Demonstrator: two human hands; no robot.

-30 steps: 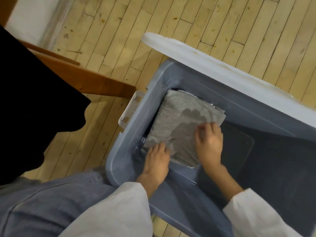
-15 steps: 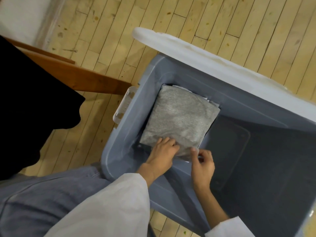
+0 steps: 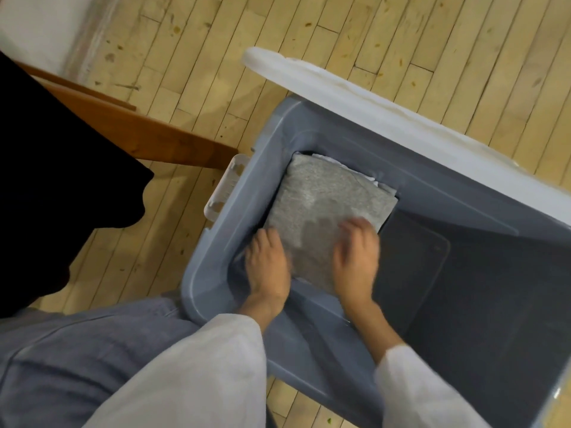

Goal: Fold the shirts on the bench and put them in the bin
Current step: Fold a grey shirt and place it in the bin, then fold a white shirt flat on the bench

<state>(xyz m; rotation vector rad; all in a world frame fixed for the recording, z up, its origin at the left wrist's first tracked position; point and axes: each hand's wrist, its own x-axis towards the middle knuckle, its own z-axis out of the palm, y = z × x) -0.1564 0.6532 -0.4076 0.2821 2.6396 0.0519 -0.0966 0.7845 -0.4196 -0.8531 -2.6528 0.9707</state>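
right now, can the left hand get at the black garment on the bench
Probably yes. The left hand touches the folded grey shirt inside the bin; it must lift over the bin's wall, then only bare floor lies before the black garment.

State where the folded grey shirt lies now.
In the head view the grey shirt lies inside the blue-grey bin, at its left end, with the left hand and right hand on its near edge.

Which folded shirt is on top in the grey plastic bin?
The grey folded shirt; the white folded shirt beneath it shows only its far edge.
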